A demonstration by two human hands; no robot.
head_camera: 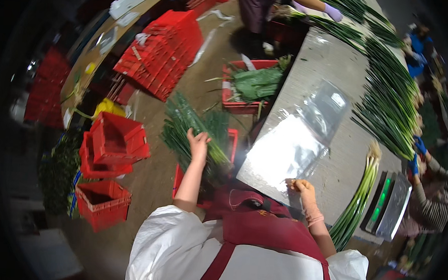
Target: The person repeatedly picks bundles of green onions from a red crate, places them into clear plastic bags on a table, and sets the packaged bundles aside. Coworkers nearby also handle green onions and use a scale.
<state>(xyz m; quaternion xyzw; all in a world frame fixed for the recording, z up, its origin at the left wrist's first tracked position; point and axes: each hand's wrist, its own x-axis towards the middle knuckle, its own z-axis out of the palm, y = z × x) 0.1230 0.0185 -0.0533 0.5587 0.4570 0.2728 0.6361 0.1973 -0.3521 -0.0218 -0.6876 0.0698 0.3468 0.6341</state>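
My left hand (pixel 198 140), bare and with its fingers apart, is over a bagged bunch of green onions (pixel 212 149). That bunch lies with other green onions on a red crate (pixel 232 138) beside the table. My right hand (pixel 303 189) wears a light orange glove. Its fingers are curled at the near edge of clear plastic bags (pixel 284 147) on the metal table (pixel 327 58); glare hides whether they pinch the plastic. Right of it, a loose bunch of green onions (pixel 364 185) lies beside a digital scale (pixel 386 205) with a green display.
A long pile of green onions (pixel 393 95) lines the table's far side. Beyond the table are a person's blue-gloved hands (pixel 417 154); another person's purple-gloved hand (pixel 332 12) is at the top. A red crate of leaves (pixel 244 107) and stacked red crates (pixel 113 142) stand on the floor.
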